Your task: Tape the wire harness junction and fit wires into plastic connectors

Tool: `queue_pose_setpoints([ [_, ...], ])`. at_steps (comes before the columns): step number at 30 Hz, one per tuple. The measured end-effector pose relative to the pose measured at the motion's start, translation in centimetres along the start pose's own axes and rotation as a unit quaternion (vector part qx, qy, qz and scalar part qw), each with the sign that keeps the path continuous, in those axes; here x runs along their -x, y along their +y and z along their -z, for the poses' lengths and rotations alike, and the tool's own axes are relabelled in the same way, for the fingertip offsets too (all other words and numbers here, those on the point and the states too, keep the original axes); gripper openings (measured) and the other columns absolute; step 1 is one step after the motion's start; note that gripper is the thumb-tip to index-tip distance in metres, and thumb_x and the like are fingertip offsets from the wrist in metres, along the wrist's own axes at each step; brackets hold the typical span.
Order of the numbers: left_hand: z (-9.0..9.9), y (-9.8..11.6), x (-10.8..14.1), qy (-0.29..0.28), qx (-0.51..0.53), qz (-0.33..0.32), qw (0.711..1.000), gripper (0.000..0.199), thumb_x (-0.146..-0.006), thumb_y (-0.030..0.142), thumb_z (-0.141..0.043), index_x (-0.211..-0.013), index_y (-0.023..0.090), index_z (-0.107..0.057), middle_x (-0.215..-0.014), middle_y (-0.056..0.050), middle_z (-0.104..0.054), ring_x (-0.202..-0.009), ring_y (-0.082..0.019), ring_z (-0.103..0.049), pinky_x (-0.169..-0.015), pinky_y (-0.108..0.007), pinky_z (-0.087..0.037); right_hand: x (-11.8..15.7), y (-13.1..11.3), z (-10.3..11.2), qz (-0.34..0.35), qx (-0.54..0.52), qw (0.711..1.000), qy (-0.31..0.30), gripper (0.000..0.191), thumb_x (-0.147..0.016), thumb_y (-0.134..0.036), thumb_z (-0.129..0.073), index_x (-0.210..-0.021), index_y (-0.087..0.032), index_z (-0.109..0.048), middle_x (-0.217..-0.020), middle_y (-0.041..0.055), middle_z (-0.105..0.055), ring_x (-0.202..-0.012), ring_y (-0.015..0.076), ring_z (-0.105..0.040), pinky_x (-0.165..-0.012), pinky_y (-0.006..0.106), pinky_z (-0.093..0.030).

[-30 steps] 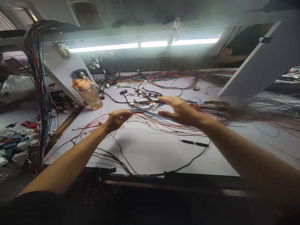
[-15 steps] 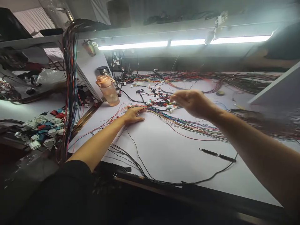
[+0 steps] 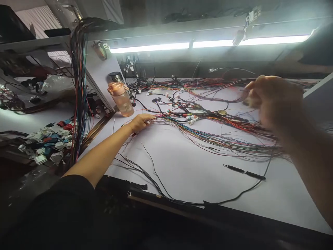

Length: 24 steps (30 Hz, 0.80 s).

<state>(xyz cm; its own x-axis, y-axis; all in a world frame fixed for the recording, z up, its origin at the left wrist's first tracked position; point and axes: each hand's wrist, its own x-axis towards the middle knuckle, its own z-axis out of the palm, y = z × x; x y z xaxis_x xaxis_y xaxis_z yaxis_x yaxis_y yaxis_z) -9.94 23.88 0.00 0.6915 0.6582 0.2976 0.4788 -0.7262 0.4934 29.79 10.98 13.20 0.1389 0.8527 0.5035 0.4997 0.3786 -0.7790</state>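
My left hand (image 3: 140,122) is closed around the left part of a bundle of thin coloured wires (image 3: 197,133) that fans out to the right across the white table. Raised over the table's right side, my right hand (image 3: 273,99) is blurred, its fingers pinched on thin wire. A pale wire (image 3: 234,68) with a small clear tip hangs in the air just left of that hand. Between the hands lies a harness with black-wrapped branches (image 3: 205,113) and white connectors (image 3: 191,119).
A peach water bottle (image 3: 122,100) stands at the back left. Hanging wires (image 3: 79,90) drop beside a pile of connectors (image 3: 49,146). A black pen-like tool (image 3: 244,171) and black cables (image 3: 179,202) lie near the front edge. A lamp (image 3: 213,43) crosses the back.
My right hand has swung right and up from the middle of the harness, drawing wire along. My left hand has shifted slightly left and its fingers have closed on the wires.
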Motion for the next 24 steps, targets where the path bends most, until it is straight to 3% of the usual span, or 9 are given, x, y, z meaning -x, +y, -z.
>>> queue_pose_setpoints([
  [4,-0.3,-0.8,0.2,-0.015,-0.027,0.014,0.999,0.039,-0.08,0.038,-0.06,-0.114,0.019,-0.065,-0.117,-0.009,-0.064,-0.112,-0.025,-0.057,-0.102,-0.041,-0.043,-1.1,-1.2,-0.2,-0.016,-0.081,0.996,0.029,0.023,-0.093,-0.028,-0.049,-0.077,-0.014,-0.057,-0.053,-0.0067,-0.032,-0.047,0.0013,-0.03,-0.048,0.029,-0.02],
  [8,-0.1,-1.1,1.0,-0.009,-0.043,0.032,0.999,0.059,-0.078,0.05,-0.064,-0.126,0.016,-0.056,-0.123,-0.012,-0.06,-0.114,-0.026,-0.055,-0.102,-0.041,-0.043,-1.9,-2.4,0.3,-0.03,-0.105,0.994,0.019,0.024,-0.091,-0.028,-0.052,-0.072,-0.014,-0.057,-0.052,-0.0072,-0.031,-0.045,0.0008,-0.028,-0.045,0.025,-0.02],
  [12,0.8,-1.3,1.6,-0.022,-0.06,0.037,0.997,0.063,-0.078,0.053,-0.064,-0.13,0.021,-0.053,-0.125,-0.009,-0.058,-0.117,-0.027,-0.052,-0.103,-0.042,-0.042,-3.1,-2.5,1.9,-0.033,-0.16,0.981,0.109,0.02,-0.083,-0.024,-0.06,-0.065,-0.018,-0.054,-0.049,-0.0077,-0.026,-0.042,0.0036,-0.024,-0.04,0.024,-0.014],
  [15,1.5,-1.2,1.9,-0.026,-0.066,0.04,0.997,0.064,-0.077,0.054,-0.064,-0.131,0.022,-0.052,-0.123,-0.009,-0.059,-0.115,-0.027,-0.053,-0.102,-0.043,-0.042,-3.7,-2.4,2.7,-0.008,-0.168,0.98,0.107,0.015,-0.081,-0.024,-0.061,-0.068,-0.019,-0.058,-0.05,-0.0063,-0.029,-0.042,0.0055,-0.026,-0.04,0.024,-0.015],
  [20,2.2,0.6,2.7,0.007,-0.065,0.017,0.998,0.058,-0.08,0.049,-0.063,-0.129,0.02,-0.053,-0.128,-0.01,-0.055,-0.117,-0.024,-0.051,-0.102,-0.039,-0.042,-3.8,-2.7,2.0,-0.037,-0.166,0.98,0.1,0.014,-0.082,-0.016,-0.055,-0.068,-0.018,-0.058,-0.05,-0.0059,-0.032,-0.043,0.0053,-0.028,-0.042,0.025,-0.016],
  [24,1.0,2.0,2.8,0.038,-0.087,-0.027,0.995,0.03,-0.086,0.031,-0.058,-0.112,0.019,-0.063,-0.117,-0.009,-0.061,-0.113,-0.022,-0.052,-0.103,-0.039,-0.039,-3.9,-3.6,0.3,-0.075,-0.163,0.982,0.059,0.018,-0.09,-0.016,-0.046,-0.077,-0.016,-0.058,-0.052,-0.0075,-0.033,-0.045,0.003,-0.028,-0.046,0.025,-0.016],
])
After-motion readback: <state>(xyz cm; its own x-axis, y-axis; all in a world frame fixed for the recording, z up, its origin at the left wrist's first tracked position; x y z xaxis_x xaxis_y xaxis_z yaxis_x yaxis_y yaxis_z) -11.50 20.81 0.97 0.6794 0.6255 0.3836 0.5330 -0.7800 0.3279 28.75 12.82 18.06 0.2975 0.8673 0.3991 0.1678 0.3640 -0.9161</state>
